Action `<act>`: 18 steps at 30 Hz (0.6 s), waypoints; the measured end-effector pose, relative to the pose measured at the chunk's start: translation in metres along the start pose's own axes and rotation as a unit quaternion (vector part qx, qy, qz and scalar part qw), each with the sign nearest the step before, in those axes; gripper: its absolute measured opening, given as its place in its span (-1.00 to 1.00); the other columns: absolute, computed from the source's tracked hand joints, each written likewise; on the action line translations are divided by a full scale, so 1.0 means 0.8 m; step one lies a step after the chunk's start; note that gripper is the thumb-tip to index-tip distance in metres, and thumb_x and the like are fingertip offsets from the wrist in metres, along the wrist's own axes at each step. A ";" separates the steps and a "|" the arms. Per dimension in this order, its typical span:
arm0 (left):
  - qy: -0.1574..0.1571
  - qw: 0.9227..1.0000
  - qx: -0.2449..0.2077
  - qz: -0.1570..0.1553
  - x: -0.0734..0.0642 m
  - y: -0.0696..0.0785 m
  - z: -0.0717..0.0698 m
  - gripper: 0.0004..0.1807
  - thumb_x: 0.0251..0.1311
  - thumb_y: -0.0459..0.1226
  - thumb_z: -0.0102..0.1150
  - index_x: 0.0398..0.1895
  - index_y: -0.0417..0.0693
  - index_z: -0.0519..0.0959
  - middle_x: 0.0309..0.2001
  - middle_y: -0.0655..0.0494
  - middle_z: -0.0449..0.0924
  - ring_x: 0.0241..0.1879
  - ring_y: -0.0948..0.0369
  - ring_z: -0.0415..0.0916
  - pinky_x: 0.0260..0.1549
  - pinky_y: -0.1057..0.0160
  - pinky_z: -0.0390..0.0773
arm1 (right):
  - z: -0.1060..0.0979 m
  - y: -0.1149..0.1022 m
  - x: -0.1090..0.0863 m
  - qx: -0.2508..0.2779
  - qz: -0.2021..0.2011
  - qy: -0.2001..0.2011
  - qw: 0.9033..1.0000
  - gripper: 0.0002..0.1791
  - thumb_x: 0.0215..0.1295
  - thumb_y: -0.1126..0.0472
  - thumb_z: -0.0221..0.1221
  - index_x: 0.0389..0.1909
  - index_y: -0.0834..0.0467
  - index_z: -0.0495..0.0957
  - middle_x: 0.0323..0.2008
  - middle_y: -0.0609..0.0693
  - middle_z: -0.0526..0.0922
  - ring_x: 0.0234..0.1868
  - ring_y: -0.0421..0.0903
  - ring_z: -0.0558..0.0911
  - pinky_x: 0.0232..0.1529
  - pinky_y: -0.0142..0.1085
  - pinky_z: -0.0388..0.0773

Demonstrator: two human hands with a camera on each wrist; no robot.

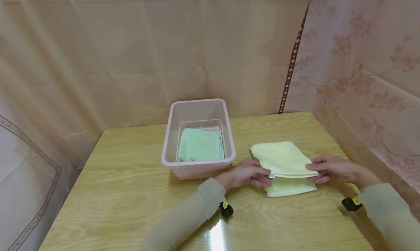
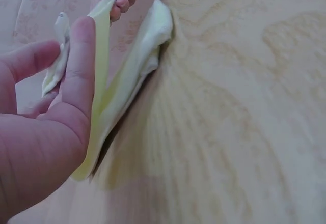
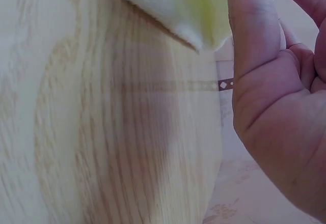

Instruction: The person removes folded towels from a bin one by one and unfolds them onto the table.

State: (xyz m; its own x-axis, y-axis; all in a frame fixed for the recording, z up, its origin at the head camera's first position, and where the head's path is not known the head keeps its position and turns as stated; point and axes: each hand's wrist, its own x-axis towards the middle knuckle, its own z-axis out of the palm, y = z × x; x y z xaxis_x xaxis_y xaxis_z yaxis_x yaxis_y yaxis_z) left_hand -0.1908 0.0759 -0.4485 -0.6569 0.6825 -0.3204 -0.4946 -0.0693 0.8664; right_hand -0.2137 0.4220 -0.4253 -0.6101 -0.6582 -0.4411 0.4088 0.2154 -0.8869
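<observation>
Cloth [image 1: 282, 158] pinched at upper layer's near corners by left hand [image 1: 248, 174], right hand [image 1: 335, 168]; I should hold edge taut, corners level.

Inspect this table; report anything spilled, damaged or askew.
Nothing stands out. The folded pale-green cloth lies inside the pale-pink rectangular plastic tub; the left hand and right hand hold the folded pale-yellow cloth. The bright patch on the light wooden table looks like glare.

No words or numbers can be read. In the lower right of the head view, a small white label [image 1: 272, 175] shows at the lower left corner of a folded yellow cloth [image 1: 283, 157], its markings too small to make out.
</observation>
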 end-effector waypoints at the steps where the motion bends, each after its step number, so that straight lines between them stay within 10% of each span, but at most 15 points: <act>1: 0.000 1.000 -0.003 0.004 -0.001 0.001 0.000 -0.96 0.41 -0.42 0.14 -0.20 -0.26 0.55 -0.03 -0.42 0.63 -0.35 0.13 0.73 -0.19 0.19 0.72 | 0.000 0.000 -0.002 0.005 -0.004 -0.004 1.000 -0.79 0.61 0.30 -0.04 -0.20 0.13 0.57 -0.20 0.04 0.76 -0.15 -0.06 0.77 -0.12 -0.24 0.70; 10: -0.003 0.999 -0.023 0.033 0.000 0.010 0.004 -0.94 0.42 -0.43 0.11 -0.26 -0.18 0.53 -0.02 -0.35 0.66 -0.36 0.14 0.72 -0.19 0.20 0.72 | -0.009 -0.006 -0.005 0.038 -0.040 -0.040 0.998 -0.64 0.63 0.36 -0.16 -0.10 0.12 0.64 -0.10 0.12 0.76 -0.10 -0.02 0.76 -0.05 -0.19 0.67; 18: 0.015 0.990 -0.080 0.114 0.016 0.014 0.009 -0.86 0.45 -0.42 0.06 -0.32 -0.10 0.48 0.22 -0.67 0.32 -0.38 0.18 0.72 -0.28 0.29 0.72 | -0.019 -0.018 0.005 0.111 -0.086 -0.060 0.988 -0.56 0.66 0.36 -0.29 -0.04 0.14 0.63 -0.05 0.12 0.74 -0.03 0.01 0.74 -0.01 -0.22 0.65</act>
State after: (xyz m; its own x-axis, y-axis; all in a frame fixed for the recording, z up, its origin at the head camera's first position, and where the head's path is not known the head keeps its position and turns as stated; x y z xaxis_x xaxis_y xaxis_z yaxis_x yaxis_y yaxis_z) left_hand -0.2007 0.0888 -0.4402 -0.7767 0.6147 -0.1371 -0.4144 -0.3350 0.8462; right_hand -0.2323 0.4277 -0.4163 -0.6042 -0.7547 -0.2557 0.4535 -0.0618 -0.8891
